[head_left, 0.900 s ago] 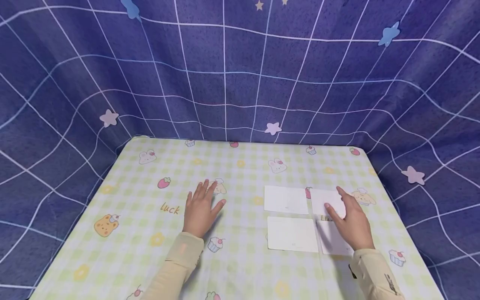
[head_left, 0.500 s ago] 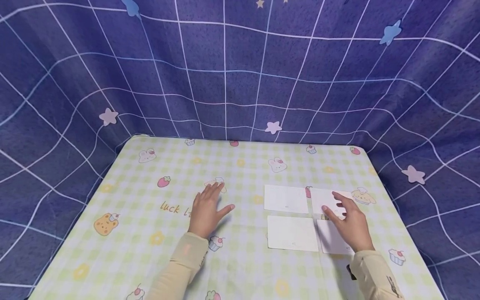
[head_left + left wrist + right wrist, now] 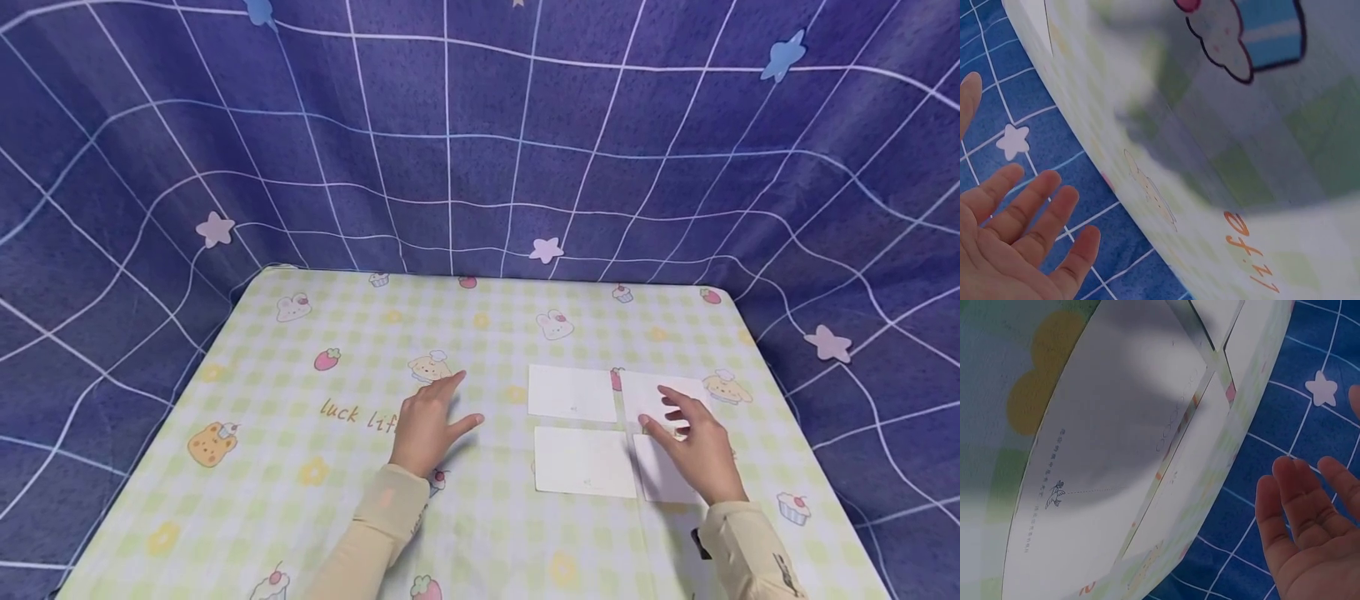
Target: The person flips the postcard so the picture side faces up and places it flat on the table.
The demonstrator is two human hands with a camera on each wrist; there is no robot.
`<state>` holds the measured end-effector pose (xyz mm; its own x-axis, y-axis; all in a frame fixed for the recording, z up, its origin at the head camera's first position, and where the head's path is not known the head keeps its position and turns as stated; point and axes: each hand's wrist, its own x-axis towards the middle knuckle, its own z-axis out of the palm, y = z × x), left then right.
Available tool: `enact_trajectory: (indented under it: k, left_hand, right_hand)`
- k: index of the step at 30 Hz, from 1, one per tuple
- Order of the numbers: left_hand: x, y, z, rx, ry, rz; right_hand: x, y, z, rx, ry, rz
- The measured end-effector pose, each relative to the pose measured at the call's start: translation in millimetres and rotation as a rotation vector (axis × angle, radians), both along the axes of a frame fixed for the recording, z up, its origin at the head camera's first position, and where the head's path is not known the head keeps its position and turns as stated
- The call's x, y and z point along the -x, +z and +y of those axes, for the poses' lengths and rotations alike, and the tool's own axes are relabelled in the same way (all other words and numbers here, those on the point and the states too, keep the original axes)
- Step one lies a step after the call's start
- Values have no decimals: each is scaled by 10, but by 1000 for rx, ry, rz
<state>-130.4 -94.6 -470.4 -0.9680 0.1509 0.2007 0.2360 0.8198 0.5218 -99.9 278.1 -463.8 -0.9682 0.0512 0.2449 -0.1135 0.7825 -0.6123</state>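
Observation:
Several white cards lie in two rows on the right part of the table: a back left card [image 3: 572, 393], a front left card [image 3: 585, 462], a back right card [image 3: 645, 392] and a front right card [image 3: 663, 475]. My right hand [image 3: 701, 450] hovers over the right-hand pair with nothing in it, fingers loosely bent and thumb apart. In the right wrist view a nearby card [image 3: 1097, 450] shows faint print and a small drawing. Left of the cards, my left hand [image 3: 431, 427] hangs above the tablecloth, palm bare in the left wrist view, fingers spread and holding nothing.
A green-and-white checked tablecloth [image 3: 480, 500] with printed cupcakes, strawberries and animals covers the table. Behind and beside it hangs a blue curtain [image 3: 480, 167] with white grid lines and stars. The printed word "life" [image 3: 1244, 250] shows under the left hand.
My left hand has shifted to the right, towards the cards, uncovering the printed puppy. My right hand has drawn slightly left and its fingers have bent a little more. The cards have stayed in place.

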Motion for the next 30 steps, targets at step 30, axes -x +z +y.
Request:
enact_trajectory:
  k: [30]
  left_hand:
    - [-43,-94,255,-9,-32,31]
  right_hand:
    - [-37,-50,-31,6,36,-91]
